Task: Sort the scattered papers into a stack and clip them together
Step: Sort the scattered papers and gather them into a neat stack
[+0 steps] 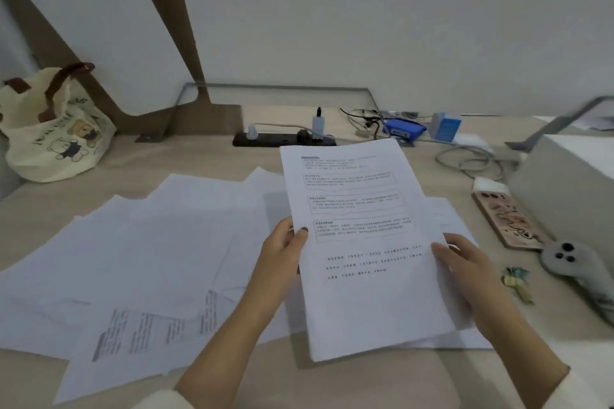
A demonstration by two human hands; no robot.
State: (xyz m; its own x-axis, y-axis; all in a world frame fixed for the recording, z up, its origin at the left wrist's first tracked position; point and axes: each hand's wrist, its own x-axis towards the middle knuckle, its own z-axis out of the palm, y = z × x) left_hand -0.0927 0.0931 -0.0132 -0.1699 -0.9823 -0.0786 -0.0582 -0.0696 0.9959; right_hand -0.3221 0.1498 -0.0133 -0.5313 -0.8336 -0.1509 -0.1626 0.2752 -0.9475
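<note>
Together, the left hand (282, 252) and right hand (461, 262) gripped a printed sheet (362, 242) by its edges above scattered papers (149, 259) on the counter (199, 156).

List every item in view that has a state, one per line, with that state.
printed sheet: lifted, held at both side edges
left hand: gripping the sheet's left edge
right hand: gripping the sheet's right edge
loose papers: scattered, overlapping, flat on the desk
tote bag: slumped, handles up
power strip: plugs inserted
phone: lying flat
clips: lying unused
</note>
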